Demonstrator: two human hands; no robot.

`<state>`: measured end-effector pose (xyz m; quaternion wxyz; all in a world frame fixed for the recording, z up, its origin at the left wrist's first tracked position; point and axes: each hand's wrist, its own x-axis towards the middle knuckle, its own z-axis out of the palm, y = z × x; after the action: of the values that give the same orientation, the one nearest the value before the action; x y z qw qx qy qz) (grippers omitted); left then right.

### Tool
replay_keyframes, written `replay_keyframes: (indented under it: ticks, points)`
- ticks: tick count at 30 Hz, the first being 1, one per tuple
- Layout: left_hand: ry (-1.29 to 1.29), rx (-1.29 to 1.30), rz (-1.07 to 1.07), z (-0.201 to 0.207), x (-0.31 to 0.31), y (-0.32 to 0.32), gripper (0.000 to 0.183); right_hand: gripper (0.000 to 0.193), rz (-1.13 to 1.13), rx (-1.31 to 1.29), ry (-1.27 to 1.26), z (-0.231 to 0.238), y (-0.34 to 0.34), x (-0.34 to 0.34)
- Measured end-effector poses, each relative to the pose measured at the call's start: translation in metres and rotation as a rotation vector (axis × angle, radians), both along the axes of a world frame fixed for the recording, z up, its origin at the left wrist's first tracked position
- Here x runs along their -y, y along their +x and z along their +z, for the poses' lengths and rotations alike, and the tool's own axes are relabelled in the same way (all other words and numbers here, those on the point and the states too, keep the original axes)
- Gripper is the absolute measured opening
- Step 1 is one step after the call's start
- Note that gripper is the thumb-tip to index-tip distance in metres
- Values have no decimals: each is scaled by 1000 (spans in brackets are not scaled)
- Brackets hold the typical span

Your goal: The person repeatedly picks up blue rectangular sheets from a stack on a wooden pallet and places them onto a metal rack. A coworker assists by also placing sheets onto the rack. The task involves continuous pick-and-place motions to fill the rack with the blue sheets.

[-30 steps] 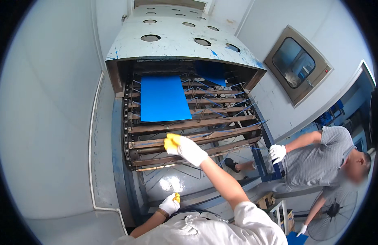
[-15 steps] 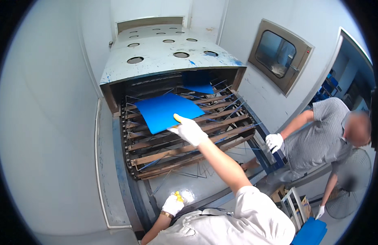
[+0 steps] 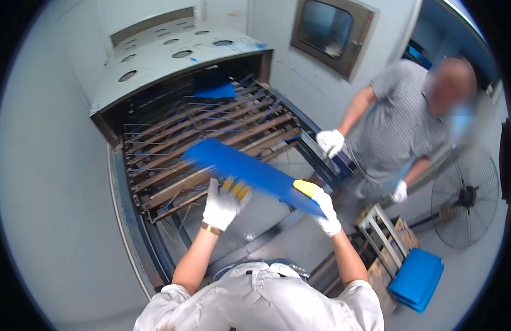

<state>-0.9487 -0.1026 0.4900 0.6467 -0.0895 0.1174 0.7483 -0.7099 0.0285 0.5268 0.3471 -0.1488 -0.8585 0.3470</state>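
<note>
White cotton-like cloth makes up the shirt [image 3: 261, 303] closest to me; a gold-coloured band [image 3: 211, 229] circles the person's left wrist; both hands wear white gloves with yellow on the fingers; the right hand [image 3: 324, 212] pinches one end of a blue sheet [image 3: 247, 168], which slants, blurred, across the space in front of the shirt, its far end before the slats; the left hand [image 3: 222, 208] is spread just below the sheet's lower edge, thumb away from fingers, though I cannot tell whether it touches; off to the right, a blue stack [image 3: 418, 278] lies beside a pale metal frame [image 3: 385, 234]; a round fan [image 3: 466, 196] stands behind them; a co-worker [image 3: 401, 110] in a grey striped shirt, also gloved, stands across from it; past the hands runs a rack [image 3: 178, 187] of brown slats and thin wires; a second sheet [image 3: 215, 89], blue too, sits at its far end, under a white hood [image 3: 161, 66] with round holes; on the wall hangs a brown-framed window [image 3: 327, 25].
</note>
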Motion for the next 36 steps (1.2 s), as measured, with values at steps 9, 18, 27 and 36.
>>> replay_keyframes:
  ticks: [9,18,27,36]
  points:
    - [-114,-2382,106,-35,-51,118,31,33,-301,318,358,-13,157,35]
    - [-431,-104,-556,-101,-89,266,31,25,-827,-21,-609,-60,315,73]
    - [-342,-321,-1039,-188,-27,342,16,19,-1609,-525,-672,-138,539,96]
    - [-520,-384,-902,-226,-16,342,19,12,-1925,-423,-651,-180,640,88]
